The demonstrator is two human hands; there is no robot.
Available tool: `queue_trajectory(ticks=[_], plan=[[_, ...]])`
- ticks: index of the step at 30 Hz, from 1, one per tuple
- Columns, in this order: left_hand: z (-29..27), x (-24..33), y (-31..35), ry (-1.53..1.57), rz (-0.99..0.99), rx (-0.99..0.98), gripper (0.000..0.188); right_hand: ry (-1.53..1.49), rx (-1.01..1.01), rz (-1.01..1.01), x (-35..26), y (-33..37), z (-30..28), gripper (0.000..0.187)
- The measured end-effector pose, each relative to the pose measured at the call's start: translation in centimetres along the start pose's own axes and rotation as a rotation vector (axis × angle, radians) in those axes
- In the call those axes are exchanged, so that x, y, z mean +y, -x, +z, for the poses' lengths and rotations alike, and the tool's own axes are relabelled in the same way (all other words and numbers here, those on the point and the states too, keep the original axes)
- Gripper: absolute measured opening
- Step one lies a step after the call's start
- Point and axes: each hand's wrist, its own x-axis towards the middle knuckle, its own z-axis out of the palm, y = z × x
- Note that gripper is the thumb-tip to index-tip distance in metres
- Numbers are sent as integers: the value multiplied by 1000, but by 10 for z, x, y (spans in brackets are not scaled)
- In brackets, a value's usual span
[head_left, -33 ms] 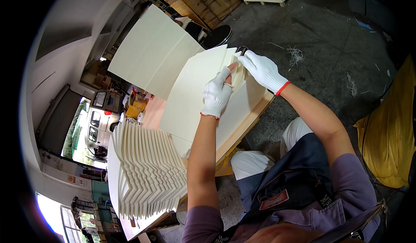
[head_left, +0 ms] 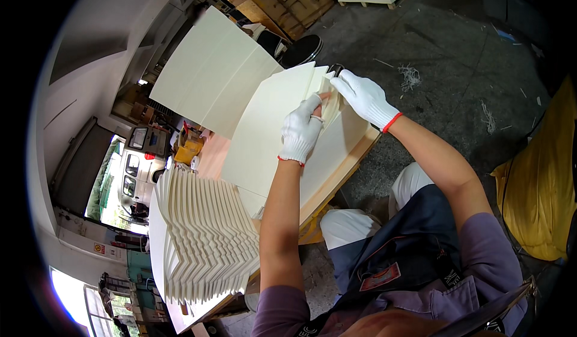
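My left hand [head_left: 300,130], in a white knitted glove with some bare fingertips, is closed on the edge of a small bunch of folded cream card sheets [head_left: 326,105]. Beyond it my right hand [head_left: 360,95], also white-gloved with a red cuff edge, has its fingers together against the far end of that bunch. Something dark and curved [head_left: 337,68] shows at its fingertips; its kind is hidden. Under the bunch lies a large flat cream card sheet [head_left: 258,129] on the table. Nearer, at the left, stands a stack of zigzag-folded cream card pieces [head_left: 207,235].
A wide cream panel [head_left: 213,69] rises behind the table [head_left: 327,208]. A round black stool [head_left: 302,51] stands past it. Tangled strapping [head_left: 410,78] lies on the grey floor. A yellow sheet-covered heap [head_left: 538,180] is at the right, and a yellow box [head_left: 189,146] sits left.
The bare fingertip of my left hand has shifted slightly and tucked lower along the folded edges. My right hand and the stack look the same.
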Motion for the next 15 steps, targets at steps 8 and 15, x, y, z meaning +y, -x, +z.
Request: queue_trajectory(ticks=[8, 15], plan=[[0, 9, 3, -64, 0, -52, 38, -21, 89, -50, 7, 2, 7, 42], [6, 7, 8, -141, 215, 66, 46, -10, 65, -69, 7, 1, -2, 38]])
